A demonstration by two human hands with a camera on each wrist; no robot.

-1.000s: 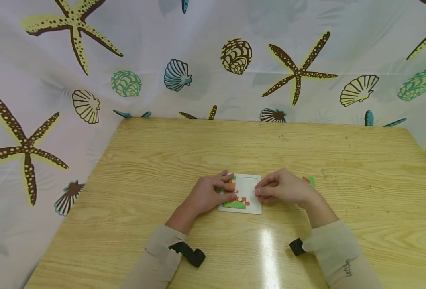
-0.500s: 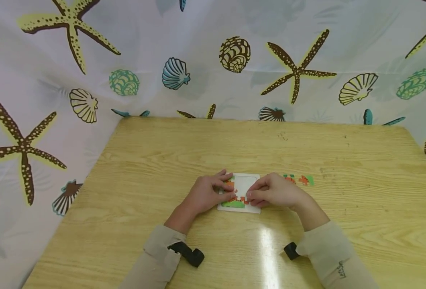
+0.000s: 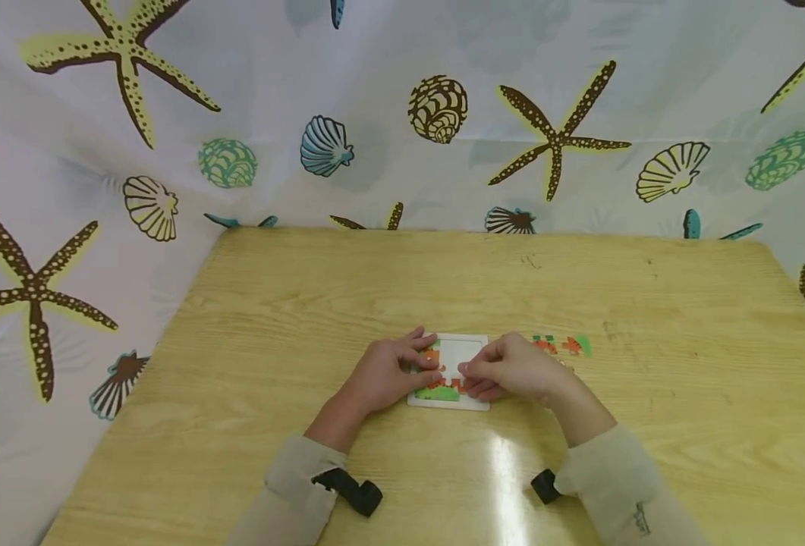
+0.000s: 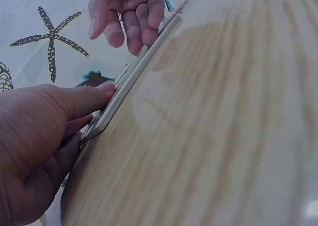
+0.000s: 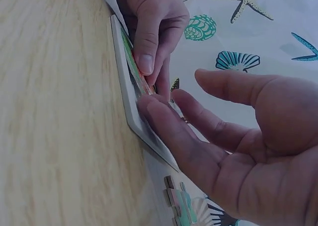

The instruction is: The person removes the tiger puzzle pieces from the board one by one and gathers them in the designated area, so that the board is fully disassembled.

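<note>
1. The left hand (image 3: 390, 371) rests at the left side of a puzzle tray (image 3: 458, 352), fingers parted and fairly straight, thumb pressing on its surface.
2. The right hand (image 3: 518, 369) reaches over the tray's right side, fingertips touching it, thumb held apart from them in the right wrist view.
3. The tray lies flat on the worktop (image 3: 347, 284) between the hands: thin, white-rimmed and nearly square, so its long axis is hard to tell. Its near and far sides run left to right.
4. Fitted pieces (image 3: 436, 393), green and orange, line its left and near sides; white backing shows elsewhere.
5. Right of the tray, two loose pieces (image 3: 573, 346), orange and green, form a left-to-right row.
6. Beyond hangs white cloth (image 3: 382, 76) printed with starfish and shells.
</note>
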